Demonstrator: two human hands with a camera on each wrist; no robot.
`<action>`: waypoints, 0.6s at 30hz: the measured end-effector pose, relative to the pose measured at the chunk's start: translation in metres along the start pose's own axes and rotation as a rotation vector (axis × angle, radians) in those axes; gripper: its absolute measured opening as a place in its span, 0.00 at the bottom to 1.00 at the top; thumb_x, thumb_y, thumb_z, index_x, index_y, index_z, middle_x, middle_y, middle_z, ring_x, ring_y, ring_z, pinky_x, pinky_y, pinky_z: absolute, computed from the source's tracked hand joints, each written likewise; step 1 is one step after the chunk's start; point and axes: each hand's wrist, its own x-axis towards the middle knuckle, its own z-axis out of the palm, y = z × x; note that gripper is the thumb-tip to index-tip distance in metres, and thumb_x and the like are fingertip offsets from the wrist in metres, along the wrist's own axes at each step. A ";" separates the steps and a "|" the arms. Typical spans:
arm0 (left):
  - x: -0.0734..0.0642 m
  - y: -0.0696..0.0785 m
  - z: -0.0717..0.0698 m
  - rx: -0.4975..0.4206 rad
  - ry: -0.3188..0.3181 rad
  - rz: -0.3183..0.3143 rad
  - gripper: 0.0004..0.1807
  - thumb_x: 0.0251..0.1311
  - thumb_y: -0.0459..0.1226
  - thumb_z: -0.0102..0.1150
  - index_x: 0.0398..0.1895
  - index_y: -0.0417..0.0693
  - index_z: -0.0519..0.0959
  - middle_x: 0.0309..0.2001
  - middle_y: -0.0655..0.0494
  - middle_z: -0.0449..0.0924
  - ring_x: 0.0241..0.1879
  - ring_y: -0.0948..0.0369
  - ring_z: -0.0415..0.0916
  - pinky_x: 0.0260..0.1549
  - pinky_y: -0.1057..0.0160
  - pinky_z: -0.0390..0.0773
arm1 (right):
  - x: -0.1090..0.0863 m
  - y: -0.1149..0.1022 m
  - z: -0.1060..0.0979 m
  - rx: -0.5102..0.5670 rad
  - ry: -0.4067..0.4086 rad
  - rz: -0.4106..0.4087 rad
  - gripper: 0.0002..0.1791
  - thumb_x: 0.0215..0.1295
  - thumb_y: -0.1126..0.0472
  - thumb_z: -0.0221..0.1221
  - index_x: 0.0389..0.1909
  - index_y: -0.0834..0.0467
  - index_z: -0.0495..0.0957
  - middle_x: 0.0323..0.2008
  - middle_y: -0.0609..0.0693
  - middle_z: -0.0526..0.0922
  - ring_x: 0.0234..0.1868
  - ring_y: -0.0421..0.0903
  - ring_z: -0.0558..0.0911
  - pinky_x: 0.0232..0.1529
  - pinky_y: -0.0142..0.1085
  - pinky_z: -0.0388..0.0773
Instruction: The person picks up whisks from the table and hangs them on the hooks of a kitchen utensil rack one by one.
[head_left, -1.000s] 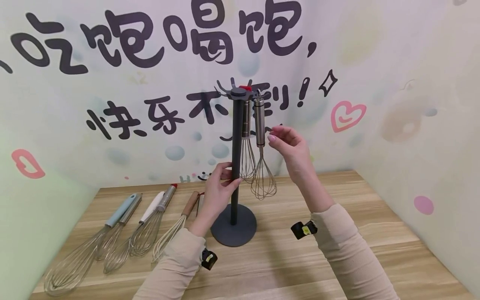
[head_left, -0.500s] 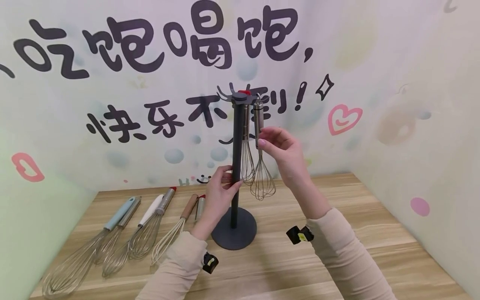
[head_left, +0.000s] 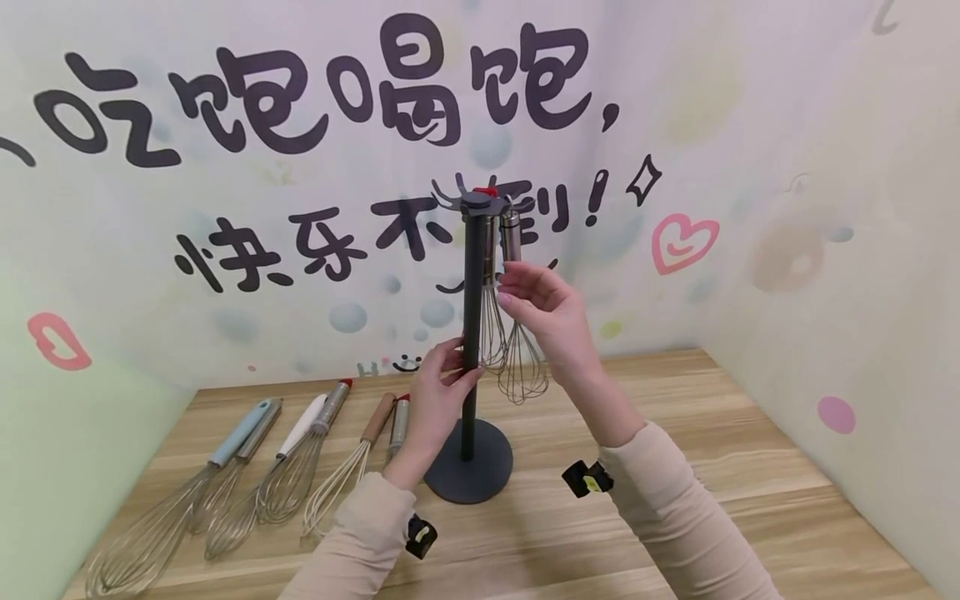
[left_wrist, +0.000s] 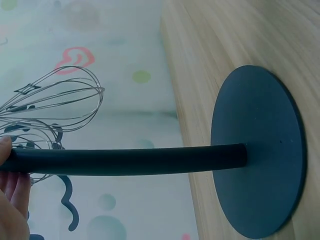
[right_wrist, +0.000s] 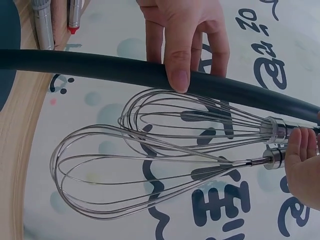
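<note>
A dark grey rack stand (head_left: 471,400) with a round base and hooks at its top stands on the table. My left hand (head_left: 438,392) grips its pole at mid-height, thumb in front and fingers behind. Two steel whisks hang from the hooks on the right side. The farther whisk (right_wrist: 200,122) hangs close behind the pole and has a red top. My right hand (head_left: 551,321) is at the nearer whisk (head_left: 523,367), its bent fingers overlapping the lower handle. The hand hides that part of the handle, and I cannot tell whether it pinches it.
Several whisks lie on the wooden table (head_left: 675,500) at the left, among them a blue-handled whisk (head_left: 242,433), a white-handled whisk (head_left: 303,423) and a brown-handled whisk (head_left: 378,417). A patterned wall (head_left: 810,292) with large dark lettering stands close behind the table.
My right hand has moved left from beside the nearer whisk to overlap its handle. That whisk hangs slightly closer to the pole. My left hand keeps its grip on the pole.
</note>
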 end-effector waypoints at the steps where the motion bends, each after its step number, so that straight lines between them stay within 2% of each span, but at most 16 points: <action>1: 0.000 0.000 -0.001 0.000 -0.003 0.001 0.24 0.55 0.30 0.65 0.57 0.39 0.74 0.46 0.39 0.78 0.46 0.48 0.81 0.46 0.56 0.83 | 0.000 0.001 0.001 -0.004 -0.001 -0.003 0.22 0.61 0.74 0.57 0.58 0.70 0.70 0.39 0.41 0.82 0.42 0.35 0.81 0.47 0.24 0.79; 7: 0.000 -0.002 -0.006 0.023 -0.019 0.018 0.25 0.54 0.31 0.66 0.57 0.41 0.75 0.46 0.40 0.77 0.45 0.48 0.81 0.45 0.58 0.84 | 0.000 0.006 0.005 -0.032 0.008 -0.019 0.24 0.60 0.74 0.59 0.58 0.71 0.70 0.38 0.39 0.81 0.42 0.35 0.81 0.48 0.24 0.79; 10: 0.000 -0.002 -0.011 0.017 -0.023 0.016 0.25 0.54 0.30 0.66 0.58 0.42 0.76 0.46 0.40 0.76 0.45 0.48 0.80 0.46 0.57 0.84 | -0.001 0.008 0.007 -0.045 0.021 -0.018 0.23 0.59 0.73 0.59 0.57 0.69 0.72 0.40 0.41 0.82 0.43 0.35 0.81 0.49 0.25 0.79; 15: 0.002 -0.004 -0.023 0.042 -0.027 0.001 0.26 0.54 0.30 0.66 0.59 0.42 0.74 0.46 0.40 0.76 0.46 0.48 0.79 0.48 0.55 0.83 | -0.003 0.009 0.011 -0.075 0.030 -0.019 0.22 0.60 0.72 0.60 0.56 0.66 0.73 0.49 0.58 0.81 0.45 0.36 0.80 0.51 0.25 0.79; 18: 0.005 -0.001 -0.034 0.075 -0.022 -0.019 0.27 0.55 0.32 0.65 0.60 0.43 0.74 0.48 0.40 0.77 0.46 0.49 0.80 0.49 0.53 0.82 | -0.003 0.010 0.012 -0.104 0.034 -0.024 0.22 0.61 0.71 0.60 0.57 0.65 0.73 0.53 0.62 0.78 0.47 0.36 0.80 0.53 0.26 0.78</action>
